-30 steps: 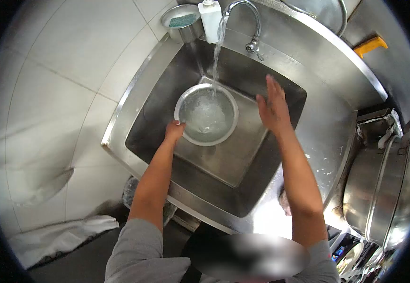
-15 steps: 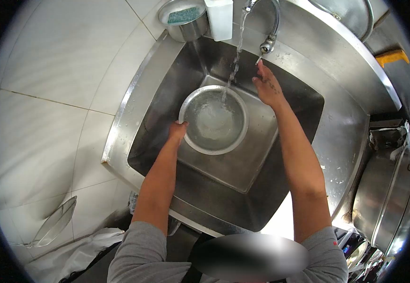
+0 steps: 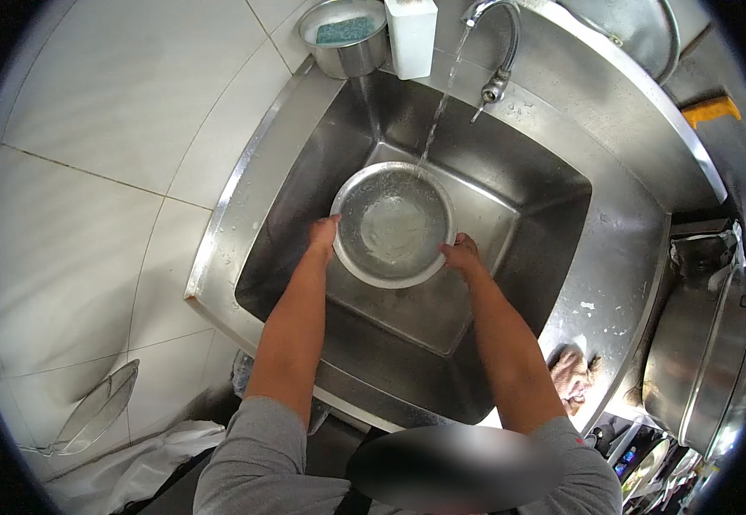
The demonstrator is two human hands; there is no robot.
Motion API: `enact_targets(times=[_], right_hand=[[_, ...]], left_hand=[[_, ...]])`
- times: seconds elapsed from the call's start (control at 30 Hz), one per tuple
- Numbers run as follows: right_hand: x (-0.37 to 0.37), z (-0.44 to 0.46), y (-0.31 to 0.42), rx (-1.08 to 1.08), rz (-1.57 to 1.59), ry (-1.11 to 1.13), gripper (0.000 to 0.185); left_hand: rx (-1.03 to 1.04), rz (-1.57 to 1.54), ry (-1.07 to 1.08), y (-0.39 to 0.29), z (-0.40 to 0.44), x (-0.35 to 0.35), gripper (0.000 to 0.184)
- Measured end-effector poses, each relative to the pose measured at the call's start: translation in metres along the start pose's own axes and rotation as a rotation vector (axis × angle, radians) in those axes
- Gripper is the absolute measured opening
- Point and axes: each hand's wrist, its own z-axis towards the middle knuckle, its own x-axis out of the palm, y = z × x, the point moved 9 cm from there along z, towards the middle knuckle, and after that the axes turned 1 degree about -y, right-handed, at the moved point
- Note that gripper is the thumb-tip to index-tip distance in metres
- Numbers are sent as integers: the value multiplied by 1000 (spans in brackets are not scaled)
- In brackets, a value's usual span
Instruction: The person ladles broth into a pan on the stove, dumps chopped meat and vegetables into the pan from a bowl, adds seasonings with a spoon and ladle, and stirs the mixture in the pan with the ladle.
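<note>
A round metal bowl (image 3: 358, 267) with water in it is over the floor of the steel sink (image 3: 407, 330). My left hand (image 3: 323, 236) grips its left rim, and my right hand (image 3: 463, 252) grips the rim on the lower right. Fingers of both hands are partly hidden by the bowl's edge. From the curved faucet (image 3: 510, 43) a thin stream of water (image 3: 438, 116) runs down to the bowl's far rim. The faucet's small lever (image 3: 477, 112) sticks out below its base, with no hand on it.
A metal pot (image 3: 347, 58) with a green scouring pad (image 3: 345, 30) and a white container (image 3: 411, 41) stand on the back left ledge. A crumpled cloth (image 3: 572, 378) lies on the right counter. A strainer (image 3: 98, 408) is at the lower left; a large metal vessel (image 3: 690, 369) is at right.
My right hand has come down from the faucet lever to the bowl's right rim and taken hold. The water stream has thinned. My left hand keeps its grip.
</note>
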Motion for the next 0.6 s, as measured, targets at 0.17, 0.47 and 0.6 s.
enact_targets(times=[0.17,0.47,0.6], right_hand=[[-6,-18,7,-140,-138,-62,29],[-28,-56,-33,-10,-37,-73,35],[-58,-110,-6,2,75,-157,32]], left_hand=[[251,513,-157,5,22,-7,51],[467,549,-79,-5,-23,15,29],[479,533,26,-58,-125,33,26]])
